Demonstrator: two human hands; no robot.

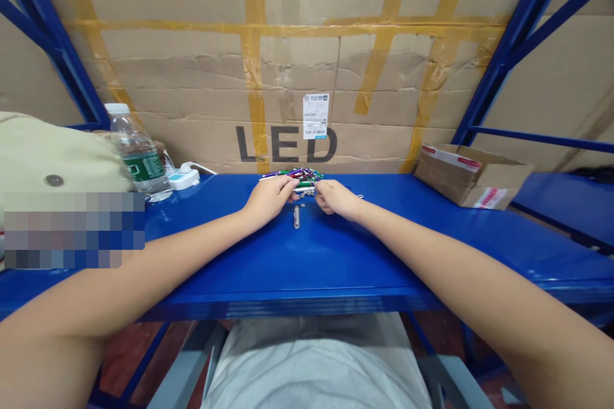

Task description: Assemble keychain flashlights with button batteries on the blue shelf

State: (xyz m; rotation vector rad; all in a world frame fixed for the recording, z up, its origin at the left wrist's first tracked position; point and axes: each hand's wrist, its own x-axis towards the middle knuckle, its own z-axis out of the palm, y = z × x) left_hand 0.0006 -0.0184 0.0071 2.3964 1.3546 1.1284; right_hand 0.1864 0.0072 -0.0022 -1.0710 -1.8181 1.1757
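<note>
As both forearms [201, 244] reached in from the lower corners of the frame, the left hand [272, 199] and the right hand [336, 199] were close together at its centre, fingers curled; I could not tell whether either pinched anything. A green metallic tube [306, 184] showed in the gap between them, small silvery discs [307, 194] just below. Lower still, a silver cylinder [296, 218] rested on the blue tabletop [292, 262]; a heap of coloured metallic tubes [307, 173] lay just above the hands.
</note>
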